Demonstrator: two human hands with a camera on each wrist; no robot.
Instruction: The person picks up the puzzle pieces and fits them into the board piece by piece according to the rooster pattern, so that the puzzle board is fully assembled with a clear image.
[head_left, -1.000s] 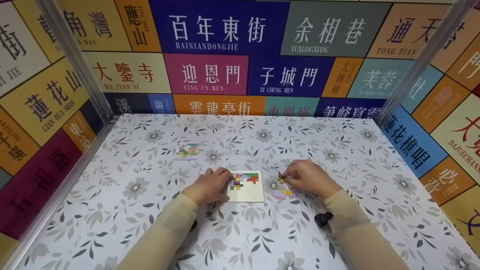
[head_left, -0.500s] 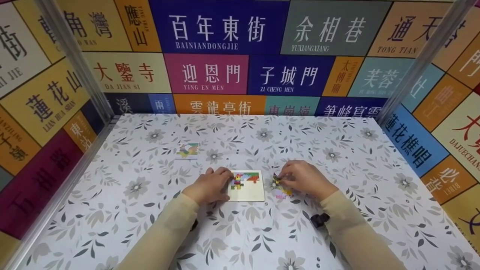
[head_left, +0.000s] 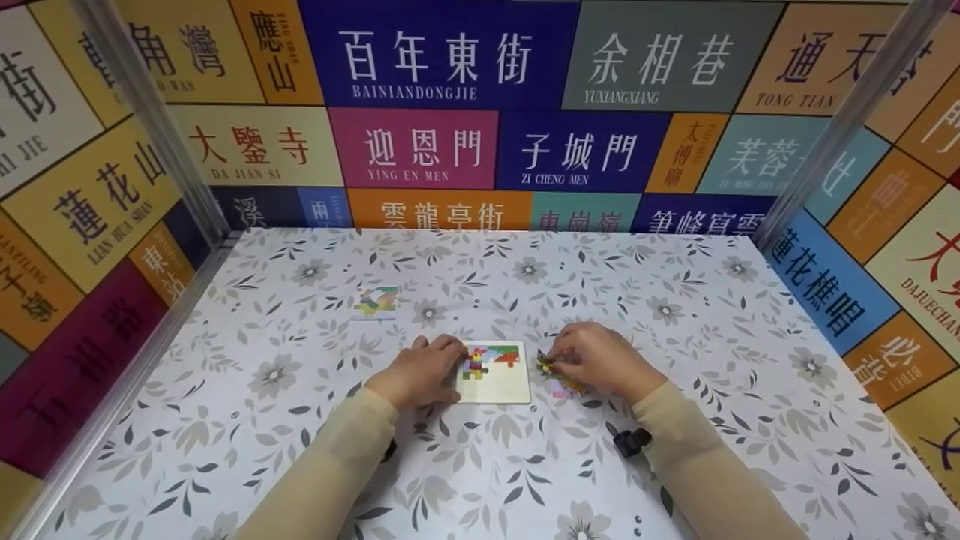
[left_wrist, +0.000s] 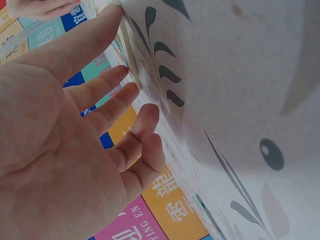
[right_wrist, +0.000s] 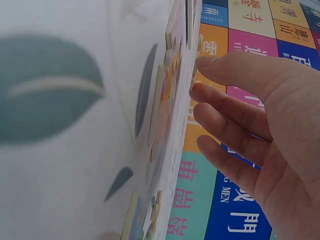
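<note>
A pale jigsaw board (head_left: 499, 388) lies on the table, with joined coloured pieces along its top and upper left. My left hand (head_left: 420, 373) rests at the board's left side. In the left wrist view, its thumb and two fingertips touch the board's edge (left_wrist: 131, 60), fingers loosely bent. Just right of the board, my right hand (head_left: 606, 361) pinches a dark and yellow jigsaw piece (head_left: 544, 363) between thumb and forefinger. The piece's thin edge (right_wrist: 200, 45) shows in the right wrist view. Beneath that hand lie loose pink and yellow pieces (head_left: 566, 388), partly covered.
A small picture card (head_left: 375, 302) lies farther back on the left. The table (head_left: 480, 472) has a white cloth with grey leaves and flowers. Printed sign panels (head_left: 435, 56) stand behind and at both sides, with clear posts (head_left: 832, 135) at the corners.
My right hand has moved left toward the board, carrying the pinched jigsaw piece over the loose pieces. The left hand and the board stay where they were.
</note>
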